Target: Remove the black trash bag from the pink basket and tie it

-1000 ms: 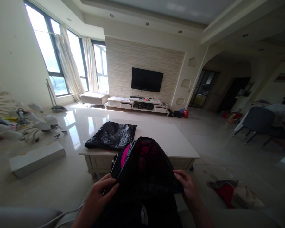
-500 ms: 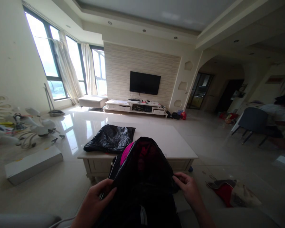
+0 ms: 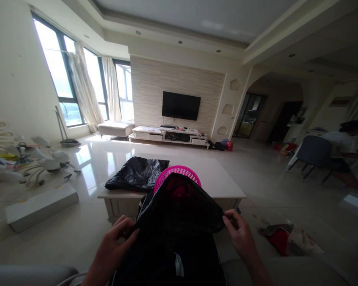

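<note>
While both hands pinch its rim, the black plastic bag [image 3: 179, 214] hangs directly in front of me, mouth stretched open and facing up and away toward 12 o'clock. My left hand [image 3: 113, 248] closes on the rim at about 9 o'clock of the opening; my right hand [image 3: 241, 236] closes on it at about 3 o'clock, fingers folded over the edge. Long axis of the mouth runs 9-to-3 between the two grips; both hands sit about equally near the bag. Something red shows dimly inside; I cannot tell what it is. A pink basket [image 3: 177, 174] rises just beyond the far rim at 12 o'clock, partly hidden by the bag; contact cannot be judged. Beyond it stands the white coffee table [image 3: 223, 178], with a second black bag [image 3: 137, 173] lying on it toward 11 o'clock.
</note>
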`<state>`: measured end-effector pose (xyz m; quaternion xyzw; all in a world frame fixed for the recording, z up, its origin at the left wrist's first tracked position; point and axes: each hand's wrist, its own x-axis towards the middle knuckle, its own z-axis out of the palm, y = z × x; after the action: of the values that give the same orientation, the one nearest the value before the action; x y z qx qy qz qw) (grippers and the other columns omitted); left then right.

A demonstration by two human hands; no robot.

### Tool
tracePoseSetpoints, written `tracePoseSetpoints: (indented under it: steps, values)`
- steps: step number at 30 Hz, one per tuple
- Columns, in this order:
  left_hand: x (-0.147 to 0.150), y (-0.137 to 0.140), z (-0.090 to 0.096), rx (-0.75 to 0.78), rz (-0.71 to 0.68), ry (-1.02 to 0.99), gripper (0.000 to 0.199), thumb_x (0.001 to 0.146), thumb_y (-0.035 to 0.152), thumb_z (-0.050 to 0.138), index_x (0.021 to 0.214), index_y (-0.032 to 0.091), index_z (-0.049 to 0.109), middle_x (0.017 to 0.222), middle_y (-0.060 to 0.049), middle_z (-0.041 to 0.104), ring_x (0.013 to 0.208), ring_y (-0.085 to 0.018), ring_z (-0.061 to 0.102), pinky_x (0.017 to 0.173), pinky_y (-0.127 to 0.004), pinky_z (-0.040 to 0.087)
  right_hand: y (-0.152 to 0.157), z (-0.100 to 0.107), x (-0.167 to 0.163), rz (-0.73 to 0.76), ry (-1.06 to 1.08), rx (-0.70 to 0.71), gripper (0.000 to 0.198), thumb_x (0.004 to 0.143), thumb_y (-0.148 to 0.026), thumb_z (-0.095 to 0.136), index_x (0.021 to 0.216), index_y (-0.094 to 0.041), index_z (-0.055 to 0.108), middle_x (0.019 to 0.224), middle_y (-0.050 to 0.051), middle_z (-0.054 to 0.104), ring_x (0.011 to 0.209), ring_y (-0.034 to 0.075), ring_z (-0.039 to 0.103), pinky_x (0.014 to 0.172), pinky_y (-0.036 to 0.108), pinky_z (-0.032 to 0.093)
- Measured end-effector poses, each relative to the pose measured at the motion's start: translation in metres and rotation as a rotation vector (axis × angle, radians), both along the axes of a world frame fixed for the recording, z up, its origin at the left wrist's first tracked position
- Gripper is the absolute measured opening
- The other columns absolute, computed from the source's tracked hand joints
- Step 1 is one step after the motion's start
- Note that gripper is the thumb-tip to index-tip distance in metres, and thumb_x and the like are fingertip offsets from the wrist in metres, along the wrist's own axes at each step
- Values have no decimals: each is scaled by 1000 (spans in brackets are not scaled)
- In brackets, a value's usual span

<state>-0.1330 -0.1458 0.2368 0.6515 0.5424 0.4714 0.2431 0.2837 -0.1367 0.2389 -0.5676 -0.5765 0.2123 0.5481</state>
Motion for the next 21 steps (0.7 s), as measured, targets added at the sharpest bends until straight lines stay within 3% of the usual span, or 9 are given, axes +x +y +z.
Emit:
tracePoseSetpoints:
  steps: [4, 7, 12, 16, 21]
  values:
    - [-1, -1, -6, 10, 86, 12, 43, 84, 60, 70, 66, 22, 58, 71, 0, 58, 71, -19, 58, 68, -27, 50, 2, -7, 4, 17, 62, -65, 43, 83, -62, 74, 91, -20, 70, 84, 7, 70, 77, 23, 65, 71, 31, 53]
    - [-4, 2, -17, -17, 148, 3, 47, 80, 65, 74, 70, 21, 61, 69, 2, 59, 71, -19, 60, 69, -28, 50, 3, -11, 5, 12, 83, -104, 50, 77, -65, 79, 96, -19, 74, 79, 5, 68, 71, 22, 62, 66, 31, 52]
    - [-7, 5, -22, -159, 77, -27, 54, 83, 65, 70, 111, 20, 76, 66, 3, 63, 65, -21, 64, 64, -30, 52, 2, -5, 2, 13, 15, -65, 45, 79, -64, 78, 83, -19, 76, 76, 5, 63, 69, 20, 58, 64, 30, 49]
    - [-7, 0, -14, -129, 73, -66, 43, 87, 59, 65, 104, 21, 77, 90, -4, 79, 87, -27, 74, 78, -34, 58, -3, 3, -1, 22, -9, 38, 36, 87, -56, 74, 83, -20, 73, 90, 7, 65, 77, 21, 62, 68, 29, 51]
    - [-8, -4, -9, 27, 184, -77, 32, 89, 52, 65, 95, 23, 76, 89, -3, 74, 82, -23, 72, 75, -31, 57, -5, 4, -2, 50, -34, 3, 30, 92, -50, 67, 89, -21, 70, 88, 7, 67, 79, 22, 63, 71, 30, 50]
